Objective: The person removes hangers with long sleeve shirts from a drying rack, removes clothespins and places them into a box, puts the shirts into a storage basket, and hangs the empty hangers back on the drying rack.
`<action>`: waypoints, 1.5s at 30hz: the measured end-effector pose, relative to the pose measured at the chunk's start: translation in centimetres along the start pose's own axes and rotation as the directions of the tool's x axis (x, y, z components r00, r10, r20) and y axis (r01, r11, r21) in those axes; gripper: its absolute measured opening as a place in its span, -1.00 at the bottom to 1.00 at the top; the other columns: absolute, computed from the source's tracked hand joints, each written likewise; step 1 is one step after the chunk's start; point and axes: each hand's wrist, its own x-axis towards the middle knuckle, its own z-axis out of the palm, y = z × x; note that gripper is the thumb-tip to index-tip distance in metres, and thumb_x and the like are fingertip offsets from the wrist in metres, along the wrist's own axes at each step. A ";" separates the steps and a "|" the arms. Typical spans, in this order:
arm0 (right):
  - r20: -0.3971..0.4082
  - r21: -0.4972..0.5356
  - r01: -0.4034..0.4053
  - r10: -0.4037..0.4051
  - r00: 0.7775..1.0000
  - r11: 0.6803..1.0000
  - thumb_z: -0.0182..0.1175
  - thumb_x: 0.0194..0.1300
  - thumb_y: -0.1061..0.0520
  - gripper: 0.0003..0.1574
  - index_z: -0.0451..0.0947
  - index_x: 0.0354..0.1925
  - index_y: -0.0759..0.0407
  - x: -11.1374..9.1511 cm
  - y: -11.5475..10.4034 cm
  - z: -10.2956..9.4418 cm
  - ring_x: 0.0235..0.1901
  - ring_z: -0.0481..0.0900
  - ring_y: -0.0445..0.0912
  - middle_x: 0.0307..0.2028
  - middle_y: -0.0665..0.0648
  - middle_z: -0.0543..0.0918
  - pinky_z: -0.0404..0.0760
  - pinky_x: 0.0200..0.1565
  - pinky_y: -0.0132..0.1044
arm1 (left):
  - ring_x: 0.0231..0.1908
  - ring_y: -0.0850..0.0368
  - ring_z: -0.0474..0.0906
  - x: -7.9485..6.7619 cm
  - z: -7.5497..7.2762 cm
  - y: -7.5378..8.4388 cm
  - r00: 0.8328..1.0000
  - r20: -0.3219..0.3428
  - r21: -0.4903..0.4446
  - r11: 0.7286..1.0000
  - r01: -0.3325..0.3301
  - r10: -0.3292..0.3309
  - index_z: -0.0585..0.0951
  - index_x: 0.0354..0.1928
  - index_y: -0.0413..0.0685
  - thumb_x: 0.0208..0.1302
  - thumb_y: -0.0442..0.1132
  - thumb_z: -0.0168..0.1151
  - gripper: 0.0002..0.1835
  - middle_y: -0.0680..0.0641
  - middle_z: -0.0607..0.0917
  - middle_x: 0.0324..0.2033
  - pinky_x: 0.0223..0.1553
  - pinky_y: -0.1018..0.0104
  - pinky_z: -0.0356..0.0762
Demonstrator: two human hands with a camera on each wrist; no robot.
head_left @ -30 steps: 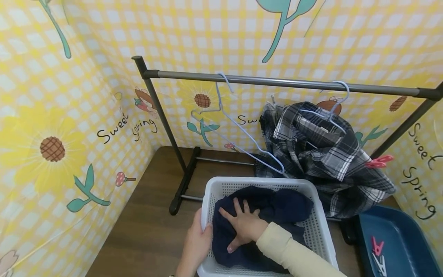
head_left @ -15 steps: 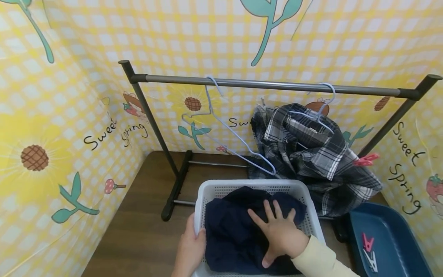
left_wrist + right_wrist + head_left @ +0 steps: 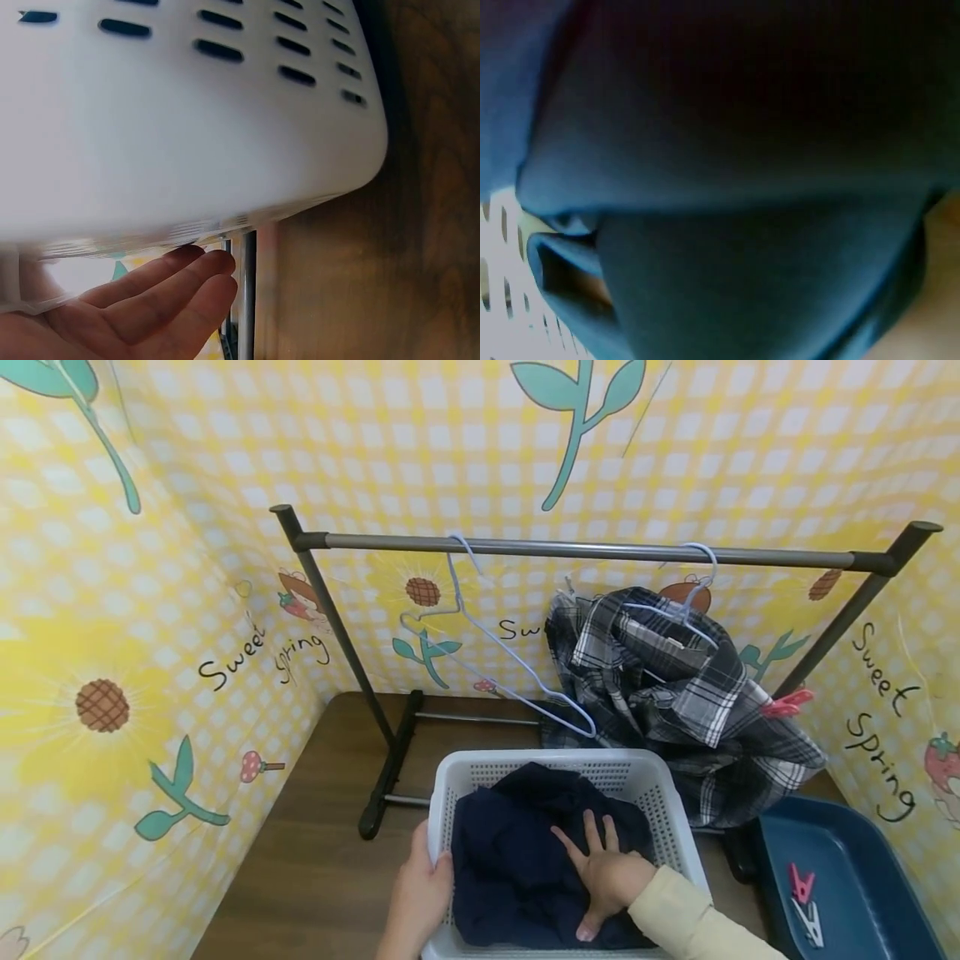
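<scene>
A white perforated basket (image 3: 558,758) stands on the brown table with a bunched dark navy garment (image 3: 510,852) inside it. My left hand (image 3: 422,887) grips the basket's left rim, thumb on the inner side; in the left wrist view its fingers (image 3: 172,300) lie under the rim against the outer wall. With fingers spread, my right hand (image 3: 611,877) presses on the right part of the garment. Dark cloth (image 3: 727,270) fills most of the right wrist view, and only a blurred bit of skin shows at its right edge.
Behind the basket stands a metal garment rack (image 3: 525,547). A bare blue hanger (image 3: 517,660) and a plaid shirt (image 3: 660,677) on another hanger hang from it. A red clip (image 3: 787,703) is on the shirt. A blue tray (image 3: 847,852) at right holds a pink clothespin (image 3: 801,883) and a white clothespin (image 3: 808,922).
My right hand has moved from the left part of the garment to the right part, and the cloth has shifted under it. The left hand keeps its grip on the rim.
</scene>
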 end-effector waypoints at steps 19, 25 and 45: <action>-0.196 0.384 0.358 -0.303 0.932 0.851 0.35 -0.04 -0.35 0.43 -0.28 0.49 0.07 -3.1 2.9 -4.7 0.28 -0.11 0.47 0.36 0.56 -0.20 0.12 0.11 0.36 | -0.28 -0.13 0.59 -0.3 0.5 0.0 0.994 -0.045 0.055 0.994 -0.098 0.100 0.26 0.29 -0.02 0.25 -0.30 0.15 -0.43 -0.29 0.63 -0.19 -0.38 -0.05 0.49; -0.678 0.443 0.495 -0.083 0.731 0.747 0.22 0.28 -0.07 -0.05 -0.06 0.41 0.18 -6.5 2.4 -10.7 0.02 0.49 0.18 0.14 0.37 0.43 0.50 -0.09 0.07 | -0.27 -0.14 0.59 -0.5 0.4 0.1 0.994 -0.052 0.059 0.994 -0.097 0.100 0.28 0.27 -0.01 0.23 -0.29 0.15 -0.45 -0.26 0.64 -0.18 -0.35 -0.07 0.49; -0.856 0.237 0.673 -0.177 0.486 0.701 -0.02 0.43 -0.07 -0.76 0.46 -0.26 0.02 -3.1 -11.5 -19.0 -0.59 0.48 -0.21 -0.54 -0.05 0.49 0.48 -0.48 -0.26 | -0.33 -0.11 0.60 -1.0 -0.2 -0.3 0.987 -0.098 0.051 0.991 -0.121 0.126 0.31 0.23 0.01 0.21 -0.33 0.18 -0.46 -0.24 0.65 -0.24 -0.43 -0.01 0.49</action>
